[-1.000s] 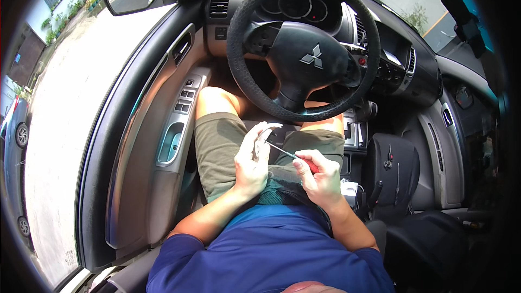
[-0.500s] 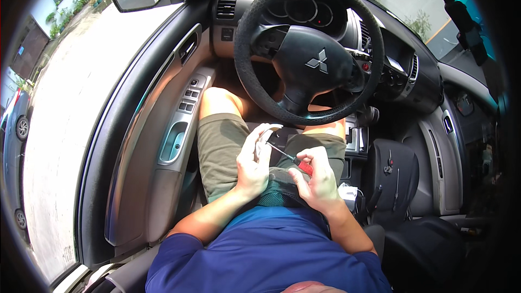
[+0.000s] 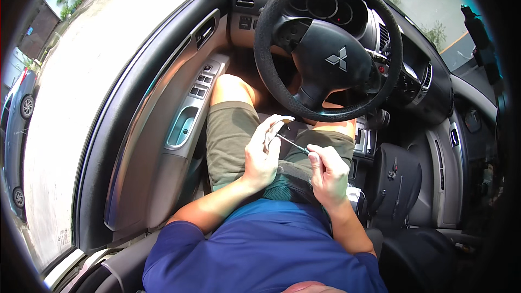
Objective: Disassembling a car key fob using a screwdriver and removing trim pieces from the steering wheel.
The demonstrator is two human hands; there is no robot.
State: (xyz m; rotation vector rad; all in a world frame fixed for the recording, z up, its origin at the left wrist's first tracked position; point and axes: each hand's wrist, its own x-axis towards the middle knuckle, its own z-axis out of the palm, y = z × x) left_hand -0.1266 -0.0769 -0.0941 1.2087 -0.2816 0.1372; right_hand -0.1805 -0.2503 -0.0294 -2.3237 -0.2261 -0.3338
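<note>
Above my lap, my left hand (image 3: 260,158) is closed around a small curved beige-white piece (image 3: 273,133), its fingers bent over the far side. My right hand (image 3: 330,178) grips a screwdriver (image 3: 293,144) by the handle. The thin metal shaft points left and away, its tip at the beige-white piece; whether it sits in a screw is too small to tell. Most of the handle is hidden in my right fist, with only its dark front end showing.
A steering wheel (image 3: 261,38) stands just beyond my hands. To the left is the door panel with window switches (image 3: 201,82). On the right, small tools (image 3: 393,169) lie on a black surface, and a white object (image 3: 354,193) sits by my right forearm.
My right hand has turned and closed more around the screwdriver, covering the red handle part seen before. My left hand still holds the beige-white piece. The whole view has shifted slightly.
</note>
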